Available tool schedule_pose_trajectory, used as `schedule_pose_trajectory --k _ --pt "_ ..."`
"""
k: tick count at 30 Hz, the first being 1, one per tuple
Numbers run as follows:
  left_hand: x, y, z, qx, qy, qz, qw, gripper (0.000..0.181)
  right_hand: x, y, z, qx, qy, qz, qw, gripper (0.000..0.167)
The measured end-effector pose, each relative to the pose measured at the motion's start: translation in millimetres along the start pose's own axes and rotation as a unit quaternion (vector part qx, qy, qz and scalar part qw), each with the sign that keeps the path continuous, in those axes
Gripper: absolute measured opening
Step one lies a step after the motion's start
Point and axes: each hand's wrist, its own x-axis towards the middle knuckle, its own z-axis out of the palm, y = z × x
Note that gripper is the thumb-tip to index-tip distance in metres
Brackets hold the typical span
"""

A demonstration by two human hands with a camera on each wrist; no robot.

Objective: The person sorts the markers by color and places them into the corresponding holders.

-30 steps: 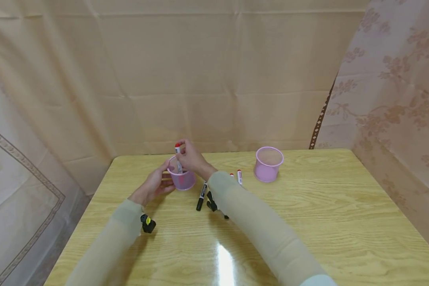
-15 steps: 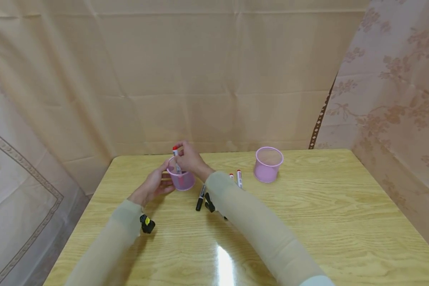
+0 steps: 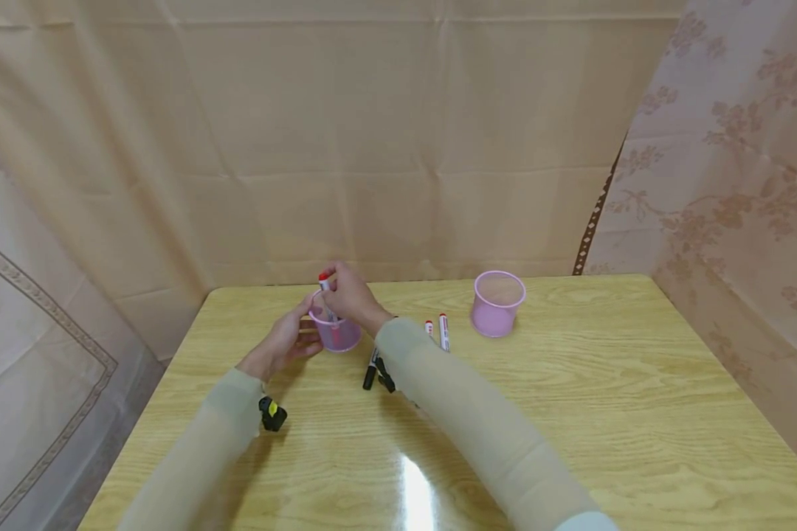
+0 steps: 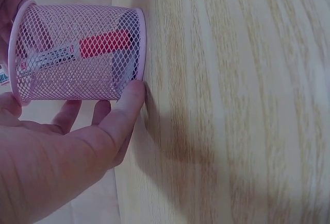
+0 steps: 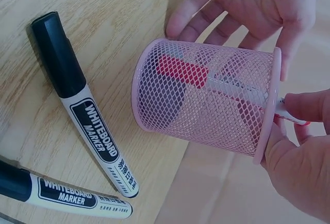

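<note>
In front of you spreads a pale, glossy wood-grain bench (image 3: 604, 413). Your left hand (image 3: 284, 339) curls its fingers around the side of a pink wire-mesh cylindrical cup (image 3: 349, 336) near the far edge. Your right hand (image 3: 352, 295) is over the rim, fingers drawn narrow, pinching the upper end of a slim white marker with a red cap (image 3: 325, 285); the rest slants inside, seemingly cap down. A second pink cylindrical cup (image 3: 494, 318) stands upright, well apart to the right. Two white markers with red ends (image 3: 443, 332) and two white whiteboard markers with black caps (image 5: 85, 105) lie on the bench.

The step in hand looks like seating the marker; whether it touches bottom, you cannot tell. Next likely calls for easing it down, then loosening the pinch.
</note>
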Motion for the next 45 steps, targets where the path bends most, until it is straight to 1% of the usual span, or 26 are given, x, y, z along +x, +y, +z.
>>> schedule_pose_trajectory --k 3,8,17,23,27,29,31,33,36,41,45 --pt "1.6 -0.8 -0.8 0.002 0.0 -0.002 1.0 0.05 0.2 -2 0 0.002 -0.002 0.009 1.0 0.029" --pt "3.0 -0.7 -1.4 0.006 0.005 -0.006 0.9999 0.055 0.2 -4 2 0.007 0.001 0.02 0.9998 0.03" --pt "6.8 -4.4 -3.1 -0.003 0.007 -0.008 0.9999 0.059 3.2 -3 9 -0.024 0.028 0.023 0.9991 0.036" --pt "8.6 -8.1 -6.0 -0.001 0.006 -0.008 1.0 0.065 3.1 -6 13 -0.053 0.033 0.032 0.9975 0.039" --pt "0.2 -3.2 -2.8 0.02 0.005 -0.007 0.9998 0.065 2.1 -8 13 -0.054 0.039 0.046 0.9967 0.038" --pt "-8.1 1.9 1.9 0.033 0.007 -0.004 0.9994 0.065 1.5 -9 14 -0.054 0.043 0.052 0.9962 0.038" --pt "-18.1 7.5 8.4 0.044 0.002 0.003 0.999 0.07 0.4 -10 14 -0.049 0.046 0.056 0.9962 0.039" --pt "-27.0 12.9 14.4 0.048 0.002 0.006 0.9988 0.071 -0.3 -10 14 -0.045 0.049 0.056 0.9962 0.039" --pt "-35.1 17.7 21.5 0.044 -0.002 0.009 0.999 0.072 -0.7 -10 14 -0.041 0.053 0.056 0.9962 0.037" --pt "-35.6 20.2 23.8 0.038 0.007 0.005 0.9992 0.07 1.7 -9 15 -0.05 0.067 0.057 0.9949 0.032" --pt "-34.5 19.5 23.1 0.039 0.012 0.004 0.9991 0.069 3.4 -9 17 -0.061 0.074 0.06 0.9936 0.034"
